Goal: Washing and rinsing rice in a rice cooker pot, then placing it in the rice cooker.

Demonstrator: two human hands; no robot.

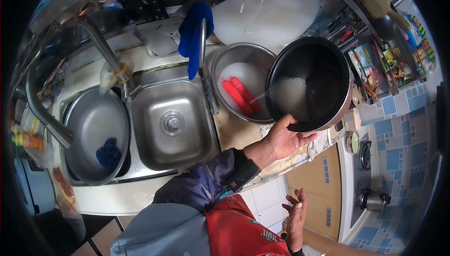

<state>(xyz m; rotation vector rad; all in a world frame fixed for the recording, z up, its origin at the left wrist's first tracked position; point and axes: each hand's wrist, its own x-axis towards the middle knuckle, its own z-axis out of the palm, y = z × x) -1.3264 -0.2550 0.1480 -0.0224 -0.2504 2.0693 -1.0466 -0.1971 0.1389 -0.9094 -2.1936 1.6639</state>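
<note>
My left hand (281, 140) grips the near rim of a dark inner cooking pot (323, 76), thumb at the rim and fingers beneath. The pot is tilted to the left, and wet white rice grains (293, 89) lie low inside it. A thin stream of liquid runs from its lip into a round stainless steel basin (219, 62). Two bright red, sausage-shaped things (237, 94) lie side by side in that basin, in cloudy whitish liquid. My right hand (297, 219) is raised beside the red apron (242, 228), fingers apart and holding nothing.
Left of the basin is a steel sink (172, 98) with a faucet (102, 45). An oval tub (91, 115) holds a dark blue cloth (109, 153). A blue cloth (195, 27) hangs on a rail. Behind stands a white cutting board (267, 13); a gas stove (362, 171) is at right.
</note>
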